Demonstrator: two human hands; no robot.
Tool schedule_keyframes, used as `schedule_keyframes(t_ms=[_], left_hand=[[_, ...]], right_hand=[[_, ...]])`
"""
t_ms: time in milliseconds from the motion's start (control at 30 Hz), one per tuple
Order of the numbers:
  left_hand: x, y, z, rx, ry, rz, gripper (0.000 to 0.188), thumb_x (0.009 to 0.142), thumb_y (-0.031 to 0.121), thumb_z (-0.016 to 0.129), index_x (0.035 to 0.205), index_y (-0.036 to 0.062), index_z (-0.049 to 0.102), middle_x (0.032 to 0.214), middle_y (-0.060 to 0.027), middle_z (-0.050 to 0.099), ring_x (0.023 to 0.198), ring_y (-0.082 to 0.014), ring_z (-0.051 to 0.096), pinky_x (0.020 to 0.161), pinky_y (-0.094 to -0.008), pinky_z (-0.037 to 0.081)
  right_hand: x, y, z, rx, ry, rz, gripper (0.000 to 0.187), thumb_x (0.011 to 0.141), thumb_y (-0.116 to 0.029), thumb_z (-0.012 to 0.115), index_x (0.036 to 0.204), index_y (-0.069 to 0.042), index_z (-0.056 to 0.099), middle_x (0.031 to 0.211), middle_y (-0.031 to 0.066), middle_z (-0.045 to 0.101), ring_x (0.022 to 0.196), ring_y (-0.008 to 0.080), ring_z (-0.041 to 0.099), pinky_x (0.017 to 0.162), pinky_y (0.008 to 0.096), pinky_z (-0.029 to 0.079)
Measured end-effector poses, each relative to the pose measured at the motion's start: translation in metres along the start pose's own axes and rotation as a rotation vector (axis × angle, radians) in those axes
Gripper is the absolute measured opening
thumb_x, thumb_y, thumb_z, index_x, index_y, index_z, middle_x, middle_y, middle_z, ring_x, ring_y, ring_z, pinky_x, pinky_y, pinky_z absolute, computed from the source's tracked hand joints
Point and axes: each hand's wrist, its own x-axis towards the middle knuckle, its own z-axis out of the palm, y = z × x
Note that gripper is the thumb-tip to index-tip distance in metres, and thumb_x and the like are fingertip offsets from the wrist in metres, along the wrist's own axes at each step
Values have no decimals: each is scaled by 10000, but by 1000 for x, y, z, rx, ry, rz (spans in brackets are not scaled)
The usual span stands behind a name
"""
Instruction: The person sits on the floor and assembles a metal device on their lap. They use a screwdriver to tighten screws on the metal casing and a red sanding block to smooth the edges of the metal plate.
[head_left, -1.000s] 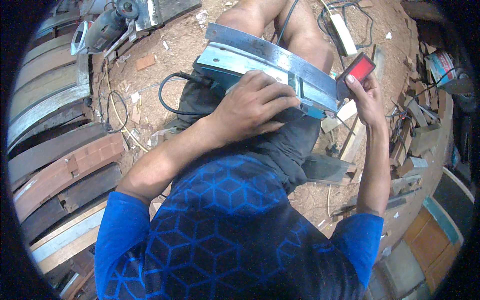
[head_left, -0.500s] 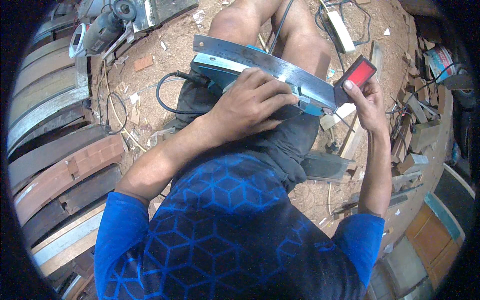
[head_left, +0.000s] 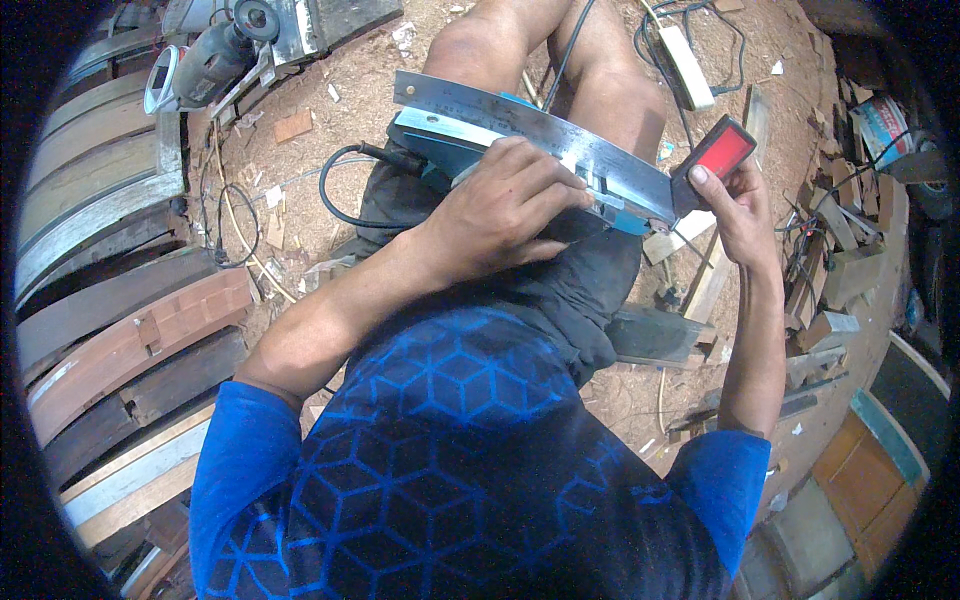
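An electric planer (head_left: 430, 124) with a blue body lies upturned across my lap, its pale metal sole facing up. My left hand (head_left: 505, 198) rests over its middle, fingers bent and pressed against the sole near the cutter opening. What lies under those fingertips is hidden. My right hand (head_left: 740, 205) grips the dark stock with a red face of a try square (head_left: 545, 130), thumb on top. The square's long steel blade stands on edge along the planer's sole, reaching past its far left end. A black cord leaves the planer at the left.
An angle grinder (head_left: 225, 65) lies at the upper left by stacked timber (head_left: 140, 330). A white power strip (head_left: 685, 68) with cables sits on the shaving-covered floor beyond my knees. Wood offcuts (head_left: 830, 330) pile up at the right, near a colourful container (head_left: 880, 125).
The whole view has shifted slightly. Both hands, the planer and the try square keep nearly the same places against each other.
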Motion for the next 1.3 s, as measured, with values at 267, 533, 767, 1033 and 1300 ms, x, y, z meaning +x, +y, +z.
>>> schedule_keyframes(t_ms=[267,533,767,1033,1300], left_hand=[[1,0,1,-8,10,-2,570,667,264,893,1156,91,658,1130,-85,628,1107,-319,588,997,-470,460],[-4,3,2,23,-15,-19,595,656,252,903,1179,101,664,1144,-73,635,1105,-309,587,1001,-461,460],[-1,7,1,92,-69,-35,644,675,238,888,1273,159,665,1248,-3,652,1118,-277,576,1009,-463,452],[2,6,-3,51,-107,-54,613,724,264,858,1303,172,679,1267,-9,662,1107,-291,559,993,-463,444],[2,5,-5,26,-110,-53,627,719,266,871,1302,142,674,1274,-28,663,1137,-298,561,1025,-482,437]], right_hand=[[-2,-2,3,20,3,-3,405,969,-177,792,1310,-57,610,1082,33,713,969,134,694,874,325,588],[-7,-4,9,-12,66,45,407,967,-173,793,1307,-50,608,1078,40,720,983,139,691,880,326,578],[19,16,-3,122,178,-42,376,993,-182,754,1310,-50,602,1078,26,709,961,137,676,888,333,555],[33,22,-2,70,90,38,482,962,-218,804,1366,-45,608,1176,42,700,1059,125,660,960,320,529],[38,15,-1,-24,24,38,534,955,-241,815,1402,-46,595,1216,29,679,1106,129,626,1024,330,498]])
